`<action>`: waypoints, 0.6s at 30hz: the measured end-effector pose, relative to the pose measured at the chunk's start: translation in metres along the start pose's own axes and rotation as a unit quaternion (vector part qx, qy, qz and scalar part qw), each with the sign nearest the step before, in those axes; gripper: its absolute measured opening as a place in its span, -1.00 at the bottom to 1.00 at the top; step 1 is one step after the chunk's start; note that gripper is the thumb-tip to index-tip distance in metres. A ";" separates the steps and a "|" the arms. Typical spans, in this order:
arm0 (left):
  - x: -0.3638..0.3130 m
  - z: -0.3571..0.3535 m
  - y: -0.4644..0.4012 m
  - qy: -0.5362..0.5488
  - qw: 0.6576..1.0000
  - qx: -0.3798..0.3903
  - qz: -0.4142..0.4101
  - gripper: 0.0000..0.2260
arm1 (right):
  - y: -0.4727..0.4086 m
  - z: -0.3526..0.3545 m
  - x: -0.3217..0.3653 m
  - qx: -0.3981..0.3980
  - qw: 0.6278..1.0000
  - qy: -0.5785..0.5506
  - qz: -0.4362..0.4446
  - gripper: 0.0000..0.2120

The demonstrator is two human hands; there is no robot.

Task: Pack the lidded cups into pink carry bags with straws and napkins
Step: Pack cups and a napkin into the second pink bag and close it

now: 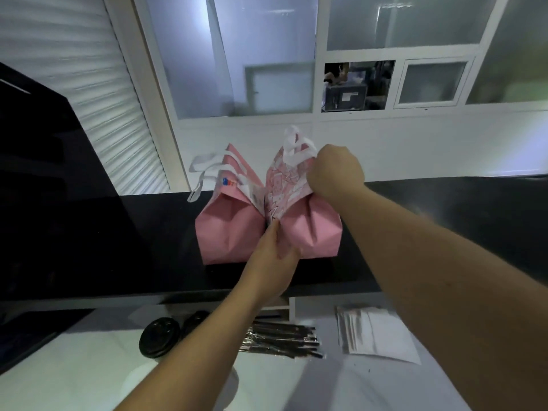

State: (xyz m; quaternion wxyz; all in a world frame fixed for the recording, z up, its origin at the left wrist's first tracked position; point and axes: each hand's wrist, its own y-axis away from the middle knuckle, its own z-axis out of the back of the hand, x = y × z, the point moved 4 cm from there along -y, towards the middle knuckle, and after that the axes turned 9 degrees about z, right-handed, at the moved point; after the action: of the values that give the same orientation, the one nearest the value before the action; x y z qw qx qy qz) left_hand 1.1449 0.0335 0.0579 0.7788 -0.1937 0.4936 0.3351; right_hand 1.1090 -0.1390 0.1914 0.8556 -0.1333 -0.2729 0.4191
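Note:
Two pink carry bags stand side by side on the black raised counter (118, 232). The left bag (228, 232) has white handles hanging to its left. My right hand (336, 172) grips the top edge of the right bag (314, 232), just below its white handles (293, 146). My left hand (275, 256) reaches up between the two bags and its fingers press into the gap at the right bag's side. On the lower white worktop lie two cups with black lids (161, 336), a bundle of wrapped black straws (284, 339) and a stack of white napkins (376, 333).
A white wall with frosted windows (267, 54) rises behind the counter. A white roller shutter (98, 84) is at the left, and a dark panel (35, 143) stands in front of it. The white worktop (89, 366) lies below the counter.

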 end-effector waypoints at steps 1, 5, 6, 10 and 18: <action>0.004 0.003 -0.004 -0.002 1.000 -0.007 0.004 -0.34 | -0.005 -0.006 0.004 0.002 1.000 0.000 0.000 -0.78; 0.018 0.007 -0.014 -0.028 0.999 -0.012 0.016 -0.34 | -0.014 -0.033 0.012 0.019 1.000 -0.004 -0.020 -0.85; 0.020 0.006 -0.016 -0.026 0.999 -0.009 0.016 -0.35 | -0.015 -0.038 0.012 0.027 0.999 -0.003 -0.026 -0.86; 0.028 0.006 -0.018 -0.026 0.999 -0.008 0.018 -0.35 | -0.016 -0.041 0.006 0.056 0.997 -0.014 -0.052 -0.72; 0.032 0.004 -0.005 -0.055 0.998 0.008 0.023 -0.37 | 0.025 -0.012 -0.001 0.071 0.997 0.026 -0.025 -0.50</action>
State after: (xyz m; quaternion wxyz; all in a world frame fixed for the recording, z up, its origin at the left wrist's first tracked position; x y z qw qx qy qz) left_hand 1.1599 0.0429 0.0308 0.7986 -0.1576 0.4566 0.3590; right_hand 1.0998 -0.1244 0.1700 0.8800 -0.0761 -0.2237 0.4121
